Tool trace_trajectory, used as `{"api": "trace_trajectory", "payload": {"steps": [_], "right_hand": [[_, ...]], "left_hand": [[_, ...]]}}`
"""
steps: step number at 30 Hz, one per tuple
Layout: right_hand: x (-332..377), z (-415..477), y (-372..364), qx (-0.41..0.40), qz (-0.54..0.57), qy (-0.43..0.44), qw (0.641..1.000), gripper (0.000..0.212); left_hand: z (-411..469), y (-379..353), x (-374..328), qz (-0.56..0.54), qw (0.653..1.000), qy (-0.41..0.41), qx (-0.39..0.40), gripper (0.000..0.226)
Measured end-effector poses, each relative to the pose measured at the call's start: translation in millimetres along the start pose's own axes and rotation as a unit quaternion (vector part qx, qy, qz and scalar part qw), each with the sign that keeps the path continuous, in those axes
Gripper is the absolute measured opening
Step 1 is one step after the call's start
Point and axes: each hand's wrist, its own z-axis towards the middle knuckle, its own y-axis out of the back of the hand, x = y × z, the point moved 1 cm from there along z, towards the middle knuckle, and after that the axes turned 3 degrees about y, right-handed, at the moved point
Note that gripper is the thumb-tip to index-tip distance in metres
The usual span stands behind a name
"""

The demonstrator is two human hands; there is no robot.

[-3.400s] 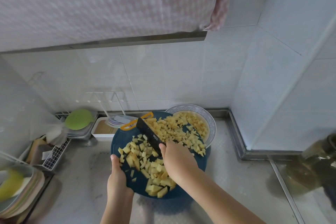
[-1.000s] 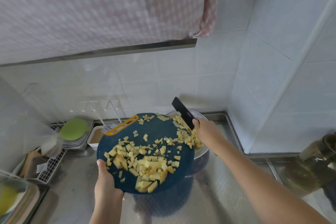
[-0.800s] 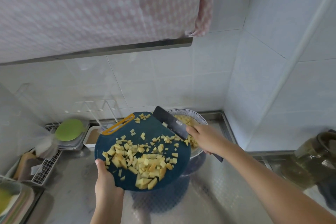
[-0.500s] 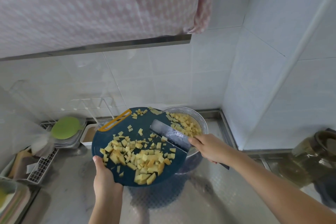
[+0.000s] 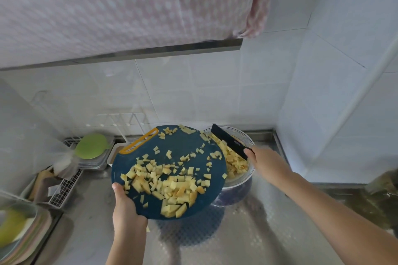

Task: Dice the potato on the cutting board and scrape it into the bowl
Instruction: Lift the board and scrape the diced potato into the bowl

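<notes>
A round dark blue cutting board (image 5: 181,144) with an orange handle slot is lifted off the counter and tilted. My left hand (image 5: 126,206) grips its near left edge. Yellow diced potato (image 5: 170,187) lies piled on the board's lower half, with a few cubes scattered higher up. The board's right edge overlaps a clear bowl (image 5: 241,180) that holds more potato cubes. My right hand (image 5: 266,162) grips a black knife (image 5: 229,141), whose blade points up and left over the bowl.
A green lid (image 5: 91,146) lies on stacked containers at the back left, beside a white wire rack (image 5: 64,189). Plates (image 5: 19,234) stand at the far left. A glass jar (image 5: 383,185) sits at the right edge. Tiled walls close the corner behind the bowl.
The knife swept across the board's upper right and pushed cubes into the bowl. The blade now stands over the bowl instead of on the board. The left hand keeps the board tilted.
</notes>
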Motion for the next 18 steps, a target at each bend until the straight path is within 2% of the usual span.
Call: {"api": "trace_trajectory", "payload": {"steps": [3,5,9,15,18], "right_hand": [[22,-13,11,-0.015,0.057,0.019,0.998,0.038],[45,-28,20,0.022,0.103,0.045,0.993,0.037],[87,-68,30,0.079,0.149,0.101,0.981,0.040],[97,-90,23,0.125,0.164,0.139,0.968,0.047],[92,-92,21,0.121,0.151,0.155,0.969,0.046]], "left_hand": [[-6,-6,4,-0.006,1.000,0.005,0.012,0.040],[-11,-10,9,-0.005,1.000,0.003,0.016,0.040],[-20,-21,22,-0.011,1.000,0.017,0.020,0.056],[-27,-30,27,-0.006,0.999,0.039,0.026,0.060],[-28,-32,28,-0.002,0.998,0.047,0.032,0.057]]}}
